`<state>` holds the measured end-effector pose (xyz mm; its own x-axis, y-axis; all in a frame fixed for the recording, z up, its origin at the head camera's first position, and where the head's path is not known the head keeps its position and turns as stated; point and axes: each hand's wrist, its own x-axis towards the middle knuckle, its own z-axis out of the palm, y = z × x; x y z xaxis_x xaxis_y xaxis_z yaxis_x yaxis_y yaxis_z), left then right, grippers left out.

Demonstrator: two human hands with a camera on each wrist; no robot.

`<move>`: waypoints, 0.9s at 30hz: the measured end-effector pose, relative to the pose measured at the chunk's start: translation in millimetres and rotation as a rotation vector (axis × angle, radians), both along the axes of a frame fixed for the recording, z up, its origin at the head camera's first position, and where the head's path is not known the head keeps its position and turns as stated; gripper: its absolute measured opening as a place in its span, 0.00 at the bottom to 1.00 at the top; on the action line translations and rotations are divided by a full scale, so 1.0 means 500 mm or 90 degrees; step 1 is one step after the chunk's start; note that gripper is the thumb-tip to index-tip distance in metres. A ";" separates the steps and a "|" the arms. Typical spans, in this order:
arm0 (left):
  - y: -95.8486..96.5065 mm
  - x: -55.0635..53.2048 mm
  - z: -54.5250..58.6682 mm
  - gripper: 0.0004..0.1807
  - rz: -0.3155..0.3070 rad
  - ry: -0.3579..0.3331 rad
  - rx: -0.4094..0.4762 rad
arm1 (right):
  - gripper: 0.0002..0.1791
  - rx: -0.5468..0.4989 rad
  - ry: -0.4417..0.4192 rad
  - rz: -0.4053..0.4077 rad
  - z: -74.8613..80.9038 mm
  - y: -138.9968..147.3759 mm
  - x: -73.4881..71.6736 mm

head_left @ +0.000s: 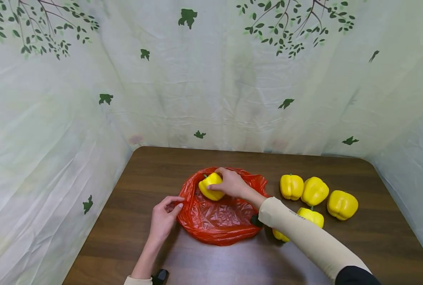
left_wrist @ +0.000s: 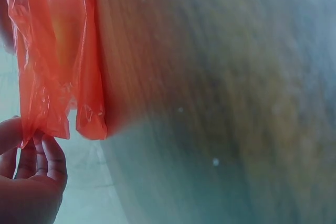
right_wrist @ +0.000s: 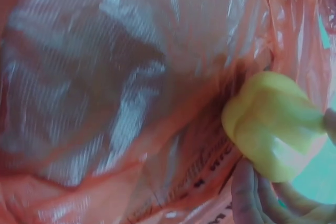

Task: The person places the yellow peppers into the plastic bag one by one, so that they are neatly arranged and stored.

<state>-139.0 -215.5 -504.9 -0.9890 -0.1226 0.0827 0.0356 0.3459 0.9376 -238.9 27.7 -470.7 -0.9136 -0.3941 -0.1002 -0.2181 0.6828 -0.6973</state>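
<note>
A red plastic bag point(head_left: 229, 221) lies on the table with its mouth spread wide. My left hand point(head_left: 164, 217) pinches the bag's left rim between thumb and fingers; the left wrist view shows the thin red film point(left_wrist: 42, 93) caught at the fingertips. Inside the mouth, toward the far left, my right hand point(head_left: 231, 183) grips a yellow bell pepper point(head_left: 210, 186) with a green stem. In the right wrist view this pepper point(right_wrist: 275, 124) sits between thumb and fingers, beside the bag's wall with dark print. A yellow shape shows faintly through the film in the left wrist view.
Several more yellow bell peppers point(head_left: 315, 191) lie on the brown wooden table point(head_left: 161, 166) right of the bag, some partly hidden by the right forearm. A pale curtain point(head_left: 225, 79) with printed leaves hangs behind and at both sides of the table.
</note>
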 end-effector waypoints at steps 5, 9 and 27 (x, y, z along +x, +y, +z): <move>0.016 0.024 0.052 0.08 -0.012 0.009 -0.007 | 0.37 -0.027 -0.003 -0.042 -0.012 -0.011 0.008; 0.020 0.031 0.065 0.08 -0.014 0.011 -0.007 | 0.36 -0.043 0.001 -0.065 -0.017 -0.018 0.013; -0.009 0.003 -0.022 0.08 0.005 0.047 -0.016 | 0.34 -0.060 0.019 -0.063 -0.027 -0.020 0.022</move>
<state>-137.4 -219.9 -516.1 -0.9790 -0.1281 0.1584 0.1011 0.3695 0.9237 -227.8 17.9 -484.4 -0.9505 -0.3084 -0.0391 -0.1744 0.6332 -0.7540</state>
